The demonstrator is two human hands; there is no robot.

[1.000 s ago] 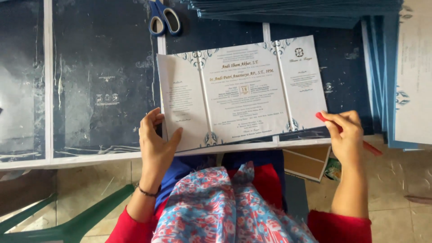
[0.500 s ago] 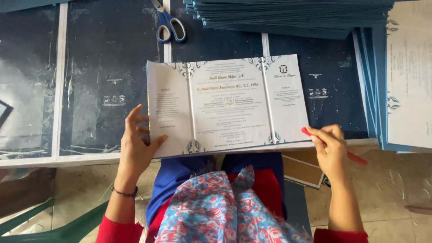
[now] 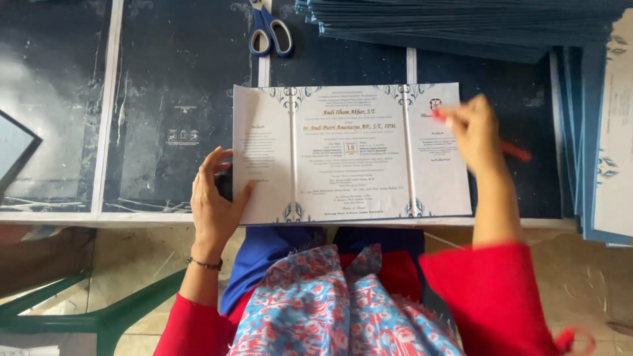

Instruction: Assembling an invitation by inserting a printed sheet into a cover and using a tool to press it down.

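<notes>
Head view of a seated person working at a dark blue counter (image 3: pixel 165 79). An unfolded three-panel invitation card (image 3: pixel 349 155), pale grey with blue ornamental borders, is lying face up at the counter's near edge. The left hand (image 3: pixel 214 198) is pressing on the card's lower left corner, fingers spread flat and closed on nothing, thumb lying on the paper. The right hand (image 3: pixel 475 132) is hovering over the right panel, fingers pinched around a red pen-like tool (image 3: pixel 517 153); this hand is motion-blurred, so whether the tip is touching the paper cannot be told. The two hands are sitting well apart, at opposite ends of the card.

A pair of blue-handled scissors (image 3: pixel 269 29) is lying above the card, apart from it. A tall stack of blue folded cards (image 3: pixel 475 26) is occupying the upper right, with more cards (image 3: pixel 610 138) fanned down the right edge. A green plastic chair (image 3: pixel 99 316) is showing beneath the counter.

Probable risks: the card's lower edge is lying along the counter's lip, so a slackening left hand could let it slide off; a fast stroke by the right hand could smear or crease the right panel.
</notes>
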